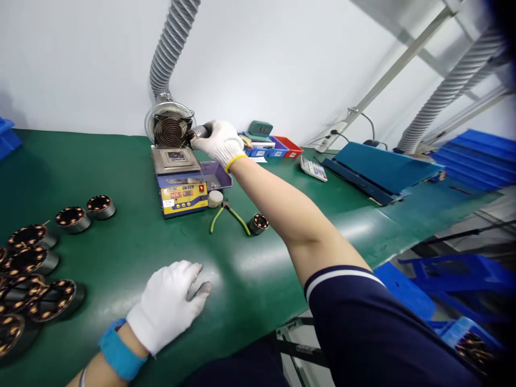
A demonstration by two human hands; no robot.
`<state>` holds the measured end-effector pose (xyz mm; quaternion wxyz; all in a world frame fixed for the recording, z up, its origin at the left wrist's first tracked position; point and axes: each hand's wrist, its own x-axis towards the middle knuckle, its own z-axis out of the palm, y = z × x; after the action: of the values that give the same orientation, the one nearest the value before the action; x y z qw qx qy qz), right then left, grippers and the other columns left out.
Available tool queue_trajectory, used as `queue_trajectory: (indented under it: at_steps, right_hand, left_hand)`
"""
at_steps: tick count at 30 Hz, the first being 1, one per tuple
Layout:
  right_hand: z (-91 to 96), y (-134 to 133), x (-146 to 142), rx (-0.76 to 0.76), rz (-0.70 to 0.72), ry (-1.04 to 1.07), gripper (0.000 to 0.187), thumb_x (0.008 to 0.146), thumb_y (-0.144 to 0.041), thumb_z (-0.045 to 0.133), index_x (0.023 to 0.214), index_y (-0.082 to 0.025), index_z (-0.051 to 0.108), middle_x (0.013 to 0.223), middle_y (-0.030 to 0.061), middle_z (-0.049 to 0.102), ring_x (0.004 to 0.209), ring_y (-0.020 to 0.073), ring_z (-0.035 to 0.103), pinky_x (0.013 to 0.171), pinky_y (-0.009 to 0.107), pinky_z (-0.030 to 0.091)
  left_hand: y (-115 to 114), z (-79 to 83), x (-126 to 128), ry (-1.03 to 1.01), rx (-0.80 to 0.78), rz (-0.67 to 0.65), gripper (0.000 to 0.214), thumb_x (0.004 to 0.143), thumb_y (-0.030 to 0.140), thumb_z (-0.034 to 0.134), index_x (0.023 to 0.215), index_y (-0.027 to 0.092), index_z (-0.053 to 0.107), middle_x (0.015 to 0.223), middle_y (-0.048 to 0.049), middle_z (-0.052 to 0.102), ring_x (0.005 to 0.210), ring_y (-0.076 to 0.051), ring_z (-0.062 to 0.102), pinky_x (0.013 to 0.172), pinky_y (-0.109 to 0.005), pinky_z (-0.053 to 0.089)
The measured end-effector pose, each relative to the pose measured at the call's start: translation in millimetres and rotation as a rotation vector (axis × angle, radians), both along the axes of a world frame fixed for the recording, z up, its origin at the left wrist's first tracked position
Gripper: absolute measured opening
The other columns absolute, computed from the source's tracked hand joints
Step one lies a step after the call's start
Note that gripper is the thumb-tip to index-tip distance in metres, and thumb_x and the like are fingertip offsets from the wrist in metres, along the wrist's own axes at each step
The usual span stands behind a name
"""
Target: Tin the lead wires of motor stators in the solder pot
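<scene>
My right hand, in a white glove, reaches far across the bench and grips a grey metal motor stator. The glove covers part of it. It is just right of a small fan and above the steel top of a solder pot with a yellow front panel and red lit digits. My left hand, gloved as well, is low over the near bench with its thumb apart from the fingers and nothing in it. Green-handled cutters lie between the hands, with a copper-wound stator beside them.
Several stators stand at the left. A purple tray and white round container are by the solder pot. Farther right are a red bin, a calculator and a blue metal stand. A duct hose hangs above.
</scene>
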<state>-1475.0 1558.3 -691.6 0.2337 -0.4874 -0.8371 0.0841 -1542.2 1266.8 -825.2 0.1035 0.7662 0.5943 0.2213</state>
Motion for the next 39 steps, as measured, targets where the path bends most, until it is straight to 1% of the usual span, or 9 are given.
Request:
queue_trajectory:
  at_steps: [5,9,11,16,23,30,35,37,39]
  right_hand:
    - [8.5,18,-44,0.143,-0.002,-0.225,0.032,0.076,-0.037,0.058,0.099,-0.016,0.064,0.098,0.0079,0.066,0.098,0.0263,0.064,0.084,0.04,0.052]
    - [6.6,18,-59,0.129,0.028,-0.322,0.038,0.073,-0.035,0.062,0.104,-0.013,0.064,0.101,0.009,0.065,0.101,0.0251,0.063,0.087,0.038,0.051]
    - [4.7,17,-62,0.115,0.012,-0.345,0.041,0.073,-0.035,0.062,0.105,-0.011,0.064,0.104,0.0104,0.065,0.102,0.0253,0.062,0.088,0.037,0.05]
    - [0.4,15,-65,0.125,-0.003,-0.379,0.036,0.072,-0.034,0.063,0.104,-0.015,0.066,0.105,0.0102,0.067,0.101,0.0274,0.063,0.086,0.039,0.053]
    - [2.3,16,-65,0.132,-0.013,-0.351,0.034,0.071,-0.034,0.065,0.1,-0.017,0.068,0.103,0.0103,0.068,0.098,0.0279,0.064,0.084,0.04,0.055]
    - [4.1,14,-67,0.098,0.001,-0.344,0.034,0.072,-0.033,0.064,0.101,-0.016,0.068,0.106,0.0116,0.068,0.101,0.0289,0.063,0.087,0.042,0.053]
    - [19.9,11,-53,0.109,-0.037,-0.172,0.031,0.075,-0.039,0.059,0.095,-0.017,0.068,0.091,0.0085,0.069,0.09,0.0255,0.066,0.08,0.038,0.054]
    - [22.2,1,-41,0.075,-0.017,-0.07,0.032,0.075,-0.044,0.059,0.09,-0.018,0.069,0.081,0.0057,0.068,0.082,0.0234,0.067,0.076,0.036,0.054]
    - [15.3,-18,-28,-0.039,0.035,0.053,0.035,0.072,-0.048,0.063,0.088,-0.018,0.07,0.075,0.0029,0.066,0.076,0.0214,0.066,0.074,0.035,0.054]
  left_hand:
    - [-2,2.6,-2,0.084,0.014,-0.015,0.026,0.091,0.035,0.046,0.101,0.019,0.064,0.089,-0.0072,0.066,0.077,-0.025,0.064,0.066,-0.04,0.052]
    - [-4,3.6,0,0.088,0.036,-0.02,0.023,0.09,0.032,0.048,0.101,0.019,0.063,0.087,-0.006,0.066,0.076,-0.026,0.063,0.064,-0.041,0.053]
    - [-4,2.9,0,0.083,0.051,-0.021,0.022,0.089,0.032,0.049,0.102,0.02,0.062,0.088,-0.0057,0.066,0.076,-0.026,0.063,0.064,-0.041,0.052]
    - [-5,0.8,0,0.075,0.083,-0.021,0.024,0.089,0.03,0.05,0.107,0.019,0.06,0.093,-0.0058,0.067,0.077,-0.025,0.063,0.065,-0.041,0.052]
    - [-4,-1.0,0,0.084,0.137,-0.018,0.025,0.088,0.031,0.051,0.107,0.018,0.06,0.093,-0.0067,0.067,0.077,-0.024,0.063,0.064,-0.04,0.052]
    - [-2,1.4,-2,0.094,0.164,0.01,0.027,0.087,0.031,0.054,0.109,0.017,0.061,0.095,-0.0076,0.069,0.077,-0.024,0.064,0.063,-0.039,0.054]
    - [2,-1.7,-8,0.044,0.262,0.155,0.036,0.088,0.036,0.055,0.115,0.013,0.06,0.102,-0.0122,0.069,0.084,-0.028,0.066,0.069,-0.044,0.056]
    - [6,-3.3,-11,-0.072,0.29,0.26,0.041,0.088,0.04,0.056,0.118,0.012,0.058,0.104,-0.0132,0.069,0.087,-0.027,0.066,0.074,-0.044,0.057]
    - [10,-4.8,-13,-0.269,0.25,0.363,0.046,0.088,0.043,0.057,0.122,0.011,0.056,0.109,-0.0138,0.068,0.091,-0.025,0.067,0.081,-0.041,0.057]
